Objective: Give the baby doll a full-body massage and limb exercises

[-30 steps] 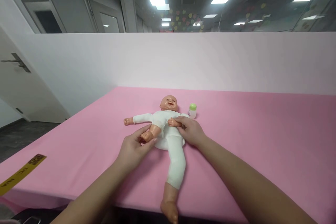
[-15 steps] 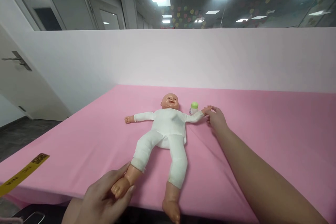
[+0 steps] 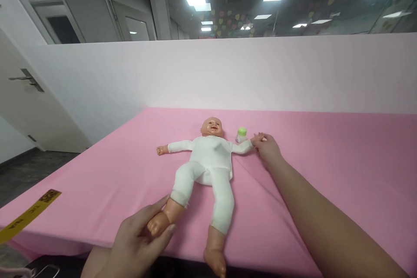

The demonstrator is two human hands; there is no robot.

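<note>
A baby doll (image 3: 212, 152) with a white cloth body lies on its back on the pink tablecloth (image 3: 293, 191), head toward the wall. My left hand (image 3: 140, 230) is closed around the doll's foot on the left side of the view, and that leg is bent a little at the knee. With its fingers pinched, my right hand (image 3: 269, 150) grips the doll's hand on the right side. The doll's other arm is stretched out to the left, and its other foot reaches the front edge of the table. A small bottle with a green cap (image 3: 241, 134) stands just behind the held arm.
Behind the table runs a white wall (image 3: 260, 74) with glass above it. A door with a metal handle (image 3: 28, 79) is at the left. A yellow printed strip (image 3: 29, 217) shows over the table's left front edge.
My left hand has pushed the doll's foot slightly up and to the right, bending the knee more. My right hand stays on the doll's hand. The view has shifted a little.
</note>
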